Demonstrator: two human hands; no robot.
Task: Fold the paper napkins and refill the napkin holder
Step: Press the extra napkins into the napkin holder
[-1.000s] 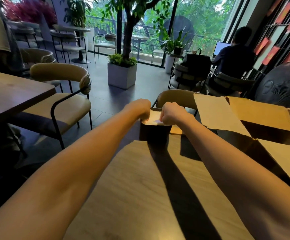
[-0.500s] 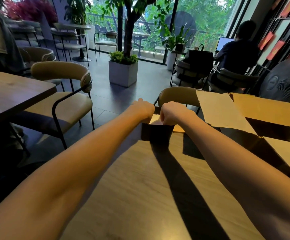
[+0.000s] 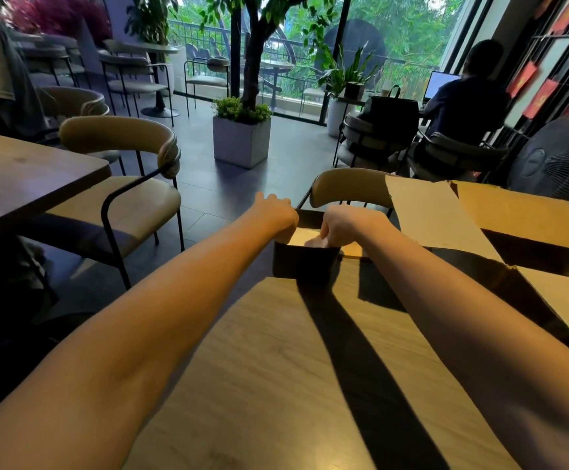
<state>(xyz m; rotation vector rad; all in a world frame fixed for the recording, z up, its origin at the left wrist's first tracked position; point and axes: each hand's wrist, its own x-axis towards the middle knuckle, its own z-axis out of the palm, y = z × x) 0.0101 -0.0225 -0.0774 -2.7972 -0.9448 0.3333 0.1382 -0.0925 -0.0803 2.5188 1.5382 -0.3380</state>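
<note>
A dark, open-topped napkin holder [image 3: 305, 262] stands at the far edge of the wooden table [image 3: 276, 385]. Inside it lies a pale napkin [image 3: 305, 238], partly hidden by both hands. My left hand [image 3: 274, 217] rests over the holder's left rim, fingertips curled down into the opening. My right hand [image 3: 349, 223] is over the right side, its fingers reaching down onto the napkin. Both arms stretch out across the table. Whether either hand actually pinches the napkin is hidden.
An open cardboard box [image 3: 513, 225] with spread flaps sits on the table at the right. A beige chair back [image 3: 350, 186] stands just beyond the holder. Another table [image 3: 21, 178] and chair [image 3: 123, 198] are at the left; a fan [image 3: 561, 161] and a seated person [image 3: 462, 106] are far right.
Both hands have shifted a little apart on the holder, uncovering more of its opening. The left hand's fingers have loosened from a fist.
</note>
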